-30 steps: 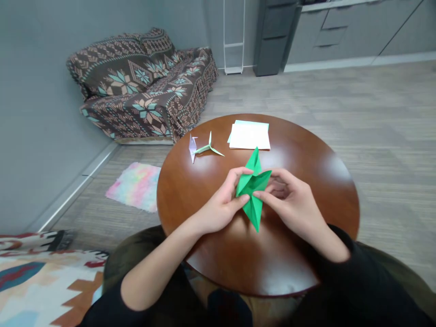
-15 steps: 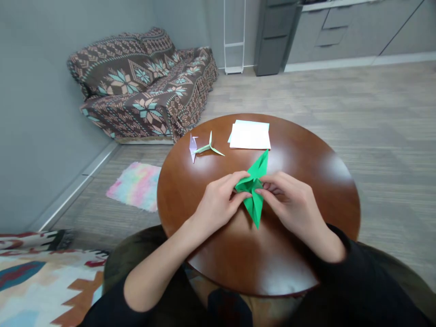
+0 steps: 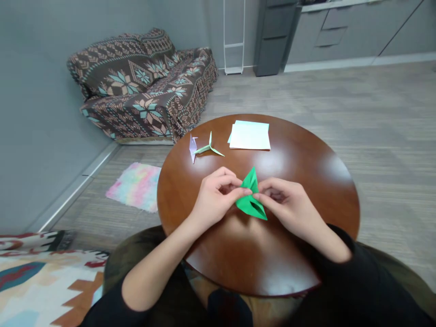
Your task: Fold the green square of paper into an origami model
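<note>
A folded green paper piece (image 3: 251, 200) sits between my two hands just above the round brown table (image 3: 306, 181). My left hand (image 3: 214, 197) pinches its left side with thumb and fingers. My right hand (image 3: 289, 206) pinches its right side at the middle crease. One green point sticks up and back, another points down to the right. Part of the paper is hidden by my fingers.
A stack of white and pale blue paper sheets (image 3: 250, 135) lies at the table's far side. A small lilac folded figure (image 3: 192, 147) and a pale green folded figure (image 3: 210, 147) rest at the far left. A patterned sofa (image 3: 143, 86) and a pastel rug (image 3: 135, 185) lie beyond.
The long green shape has been folded down and now looks shorter and more compact. Both hands have drawn closer together around it and stayed over the same spot on the table.
</note>
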Available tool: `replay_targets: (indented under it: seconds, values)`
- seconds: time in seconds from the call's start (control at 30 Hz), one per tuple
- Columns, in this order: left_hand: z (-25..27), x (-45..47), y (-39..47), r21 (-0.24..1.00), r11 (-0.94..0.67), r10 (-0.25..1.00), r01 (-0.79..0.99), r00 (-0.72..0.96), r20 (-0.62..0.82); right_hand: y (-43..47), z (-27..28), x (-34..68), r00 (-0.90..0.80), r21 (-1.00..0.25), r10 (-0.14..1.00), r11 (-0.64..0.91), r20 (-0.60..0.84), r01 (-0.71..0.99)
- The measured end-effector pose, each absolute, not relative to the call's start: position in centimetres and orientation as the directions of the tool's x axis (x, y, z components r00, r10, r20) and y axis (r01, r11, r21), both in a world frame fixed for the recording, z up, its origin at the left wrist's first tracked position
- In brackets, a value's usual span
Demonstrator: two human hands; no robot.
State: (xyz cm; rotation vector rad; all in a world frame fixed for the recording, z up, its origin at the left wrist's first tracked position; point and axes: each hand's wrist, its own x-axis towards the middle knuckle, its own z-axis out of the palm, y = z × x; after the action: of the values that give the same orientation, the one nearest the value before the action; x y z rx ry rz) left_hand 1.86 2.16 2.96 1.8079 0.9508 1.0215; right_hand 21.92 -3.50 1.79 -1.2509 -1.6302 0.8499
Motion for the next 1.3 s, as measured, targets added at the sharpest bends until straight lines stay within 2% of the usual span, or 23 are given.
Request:
replay_targets:
  seconds: [0.1,0.23,0.4,0.47,0.53,0.6,0.67,0.73,0.83,0.93,1.07,1.3]
  values:
    - [2.9,2.1,2.1,0.965,-0.247,0.883,0.089,0.432,0.186,-3.8,2.1,21.7,-0.118,-0.934,0.978,0.198,0.17,0.297]
    - [2.9,2.5,1.6,0.999,-0.038,0.821,-0.009,0.57,0.037,-3.9,2.3,21.6,-0.136,-0.943,0.981,0.175,0.141,0.282]
    - [3.4,2.5,1.3,0.998,-0.05,0.801,0.039,0.599,0.016,-3.8,1.9,21.4,-0.05,-0.952,0.98,0.198,0.192,0.234]
    - [3.3,2.4,1.3,0.999,-0.046,0.781,0.029,0.625,0.018,-3.8,1.8,21.4,-0.044,-0.933,0.97,0.241,0.238,0.269]
    - [3.2,2.4,1.4,0.999,-0.046,0.761,0.013,0.649,0.027,-3.7,1.7,21.5,-0.05,-0.877,0.951,0.301,0.305,0.375]
    - [3.1,2.3,1.6,0.99,-0.123,0.781,0.062,0.622,0.058,-3.7,1.8,21.7,-0.032,-0.786,0.908,0.379,0.418,0.488]
    - [3.2,2.2,1.7,0.939,-0.272,0.826,0.209,0.552,0.116,-3.7,2.1,22.0,-0.042,-0.671,0.834,0.472,0.551,0.572]
    - [3.4,1.9,1.7,0.83,-0.41,0.843,0.379,0.505,0.186,-3.8,2.5,22.2,-0.139,-0.534,0.751,0.574,0.646,0.621]
    - [3.7,1.5,1.5,0.706,-0.479,0.843,0.522,0.497,0.205,-3.9,3.0,22.3,-0.326,-0.378,0.678,0.672,0.658,0.636]
    - [3.9,1.4,1.2,0.679,-0.481,0.842,0.554,0.509,0.181,-3.8,3.0,22.1,-0.379,-0.314,0.647,0.698,0.661,0.643]
    - [4.3,1.4,1.0,0.696,-0.508,0.812,0.507,0.552,0.19,-3.6,2.4,22.3,-0.36,-0.336,0.631,0.715,0.687,0.613]
    - [5.0,1.3,1.2,0.754,-0.492,0.803,0.435,0.561,0.201,-3.4,2.3,22.3,-0.19,-0.508,0.668,0.693,0.72,0.512]
